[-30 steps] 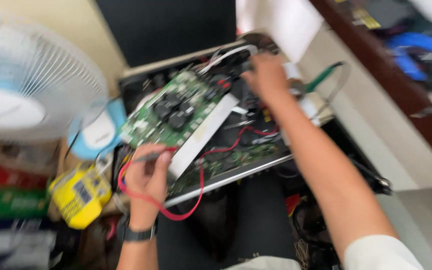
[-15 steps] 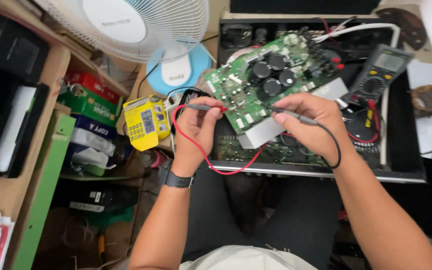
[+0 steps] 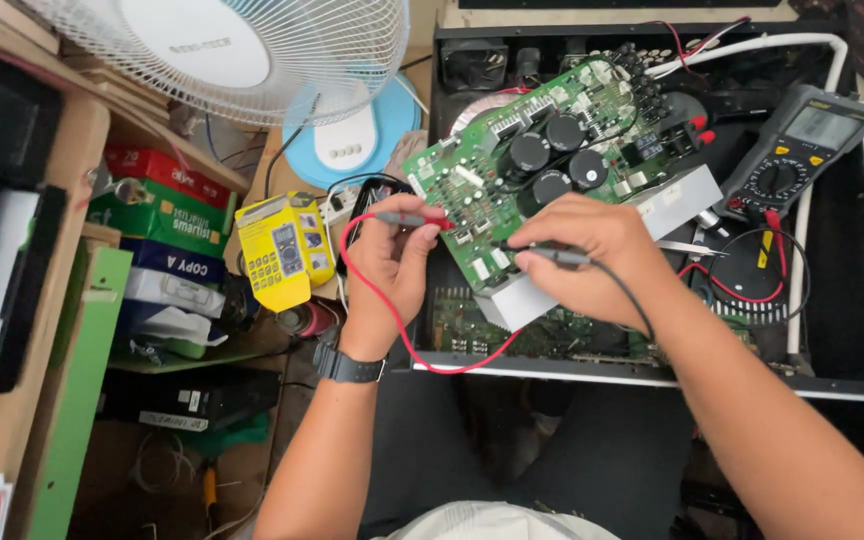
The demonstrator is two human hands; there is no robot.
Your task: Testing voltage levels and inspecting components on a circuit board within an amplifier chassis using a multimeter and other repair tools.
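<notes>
Pinched between thumb and fingers of the left hand point(image 3: 392, 262): a grey test probe with a red lead point(image 3: 404, 218), its red tip pointing right and meeting the left edge of the green circuit board point(image 3: 542, 165). Clamped in the closed fingers of the right hand point(image 3: 592, 262): a second grey probe with a black lead point(image 3: 552, 256), its tip aimed left at the board's lower part, just above the pale metal plate point(image 3: 527, 298) under the board; exact contact point too small to tell. Red wire point(image 3: 392, 310) looping down from the left probe, past the wrist and its dark watch point(image 3: 349, 366), then curving right along the front rim of the open black chassis point(image 3: 852, 300). Black wire running back over the right wrist.

Board tilted, propped across the chassis, carrying several round black capacitors point(image 3: 552, 160) near its middle and small red connectors at its upper right edge. Second green board lying flat lower in the chassis, partly hidden beneath the right hand.

Grey and black multimeter with a round dial point(image 3: 792, 165) resting at the chassis's upper right, red and black leads plugged in at its lower end. Yellow multimeter point(image 3: 284, 250) lying left of the left hand, well apart from the board. White fan point(image 3: 222, 50) at top left, above a blue and white round base point(image 3: 352, 130). Stacked cardboard boxes point(image 3: 167, 240) on a shelf at far left, beside a green board edge point(image 3: 72, 400). Dark trousers of the seated person visible below the chassis.
</notes>
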